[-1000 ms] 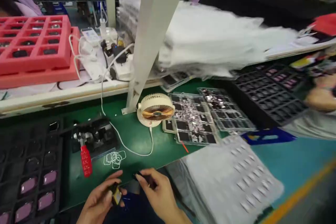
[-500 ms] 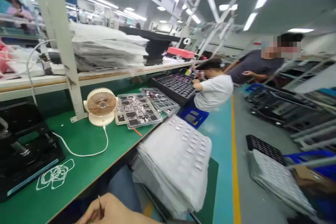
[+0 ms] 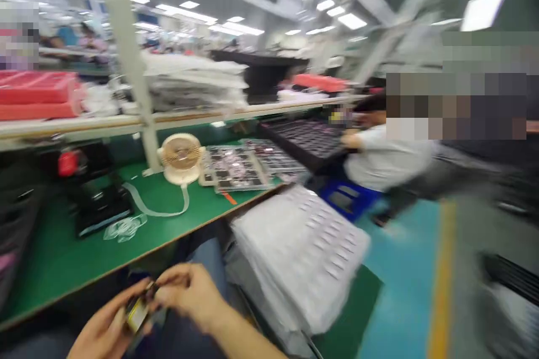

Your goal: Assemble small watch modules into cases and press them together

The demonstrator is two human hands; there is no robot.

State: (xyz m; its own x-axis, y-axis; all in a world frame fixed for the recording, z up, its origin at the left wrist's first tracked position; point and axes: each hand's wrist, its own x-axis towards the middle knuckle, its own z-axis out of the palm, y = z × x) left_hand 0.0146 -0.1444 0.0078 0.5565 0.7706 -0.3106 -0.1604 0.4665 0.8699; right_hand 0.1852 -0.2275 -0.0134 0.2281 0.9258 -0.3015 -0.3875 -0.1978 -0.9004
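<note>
The left hand (image 3: 107, 325) and right hand (image 3: 191, 294) are both pinching a small dark object (image 3: 137, 314) with a yellow patch, too blurred to read, just below the edge of the green worktop (image 3: 63, 275). A white desk fan (image 3: 181, 158) is standing on the worktop beside plastic trays (image 3: 233, 171), while a stack of plastic sheets (image 3: 298, 258) is lying just right of the hands.

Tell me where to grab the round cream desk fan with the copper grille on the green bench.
Take the round cream desk fan by its rounded base, coming from the near side, facing the copper grille. The base is the solid part resting on the green bench top, so it likely carries the weight. Mind the white cord leaving the base on that side.
</note>
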